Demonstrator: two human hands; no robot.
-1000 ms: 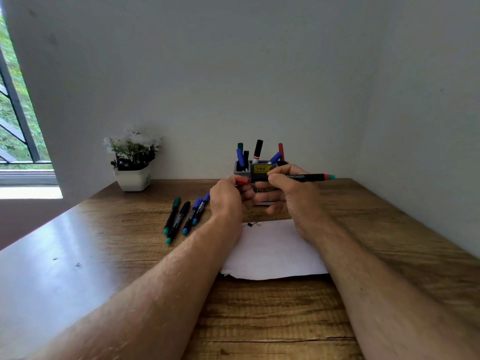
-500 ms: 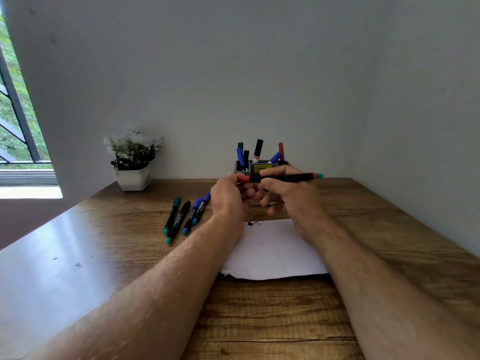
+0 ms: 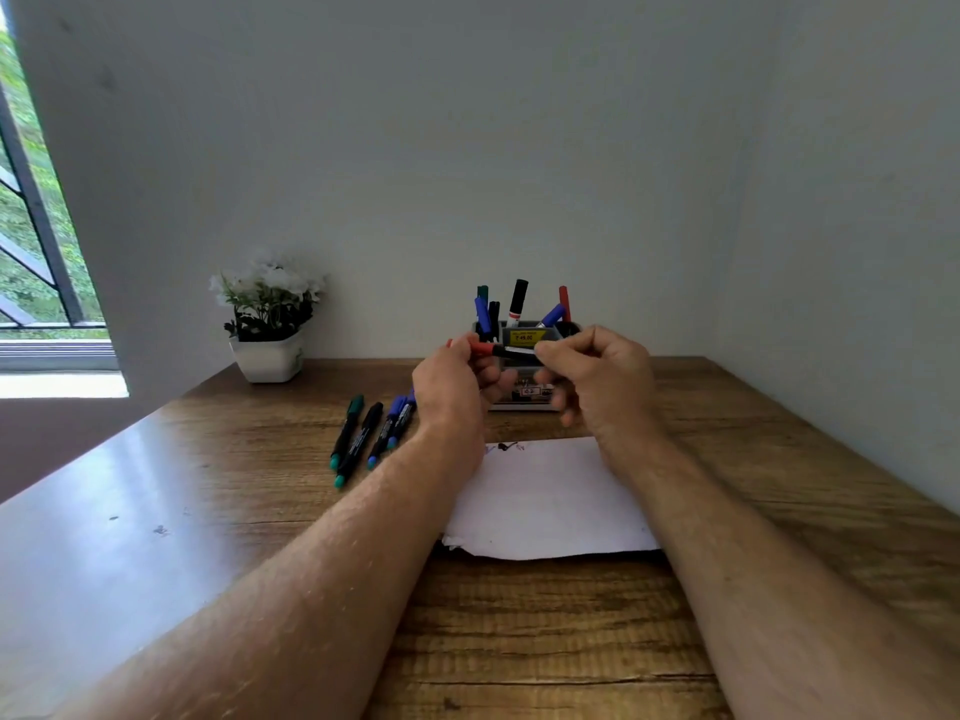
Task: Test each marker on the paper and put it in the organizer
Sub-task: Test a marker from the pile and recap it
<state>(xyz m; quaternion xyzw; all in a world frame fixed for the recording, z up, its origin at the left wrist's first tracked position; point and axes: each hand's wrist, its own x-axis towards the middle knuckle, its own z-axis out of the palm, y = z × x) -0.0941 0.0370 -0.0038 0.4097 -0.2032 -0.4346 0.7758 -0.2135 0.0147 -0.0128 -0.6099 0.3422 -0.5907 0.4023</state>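
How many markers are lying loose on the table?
4, side by side left of the paper: green-capped, black, and two blue. The left hand may hide more.

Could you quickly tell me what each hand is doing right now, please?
Left hand: holds the red cap end of the marker.
Right hand: pinches the same marker's black barrel.

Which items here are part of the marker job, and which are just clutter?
Job:
- red marker, held between left hand and right hand
- paper
- organizer with markers standing in it
- four markers lying left of the paper

Lying about:
- potted plant
- window
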